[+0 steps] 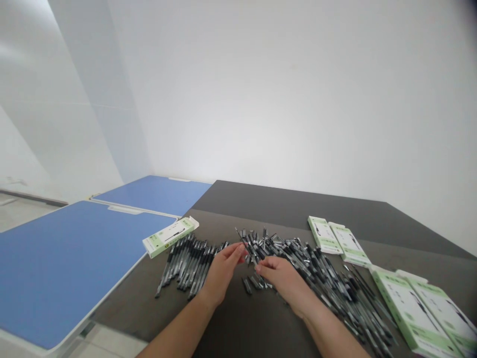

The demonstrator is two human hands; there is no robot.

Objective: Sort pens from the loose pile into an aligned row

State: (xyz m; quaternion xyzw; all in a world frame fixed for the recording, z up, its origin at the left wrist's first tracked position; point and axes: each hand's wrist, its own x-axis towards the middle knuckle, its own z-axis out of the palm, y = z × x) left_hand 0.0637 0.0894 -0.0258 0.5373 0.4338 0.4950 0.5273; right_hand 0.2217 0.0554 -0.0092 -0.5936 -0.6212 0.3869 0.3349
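A pen [246,245] slanted from far left to near right above the worktop [257,323]. The right hand [281,278] pinched its near end; the left hand [222,263], fingers narrow, flanked its middle, grip unclear.

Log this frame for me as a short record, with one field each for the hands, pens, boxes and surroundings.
Left hand: fingertips at a slim pen; hand left of the main pile
Right hand: thumb and fingers pinch the same pen's lower end
Pens: side-by-side group at left; jumbled pile from centre to right
Boxes: five, green and white; one at left, two at upper right, two at lower right
Surroundings: dark table, blue tabletops at left, pale wall behind
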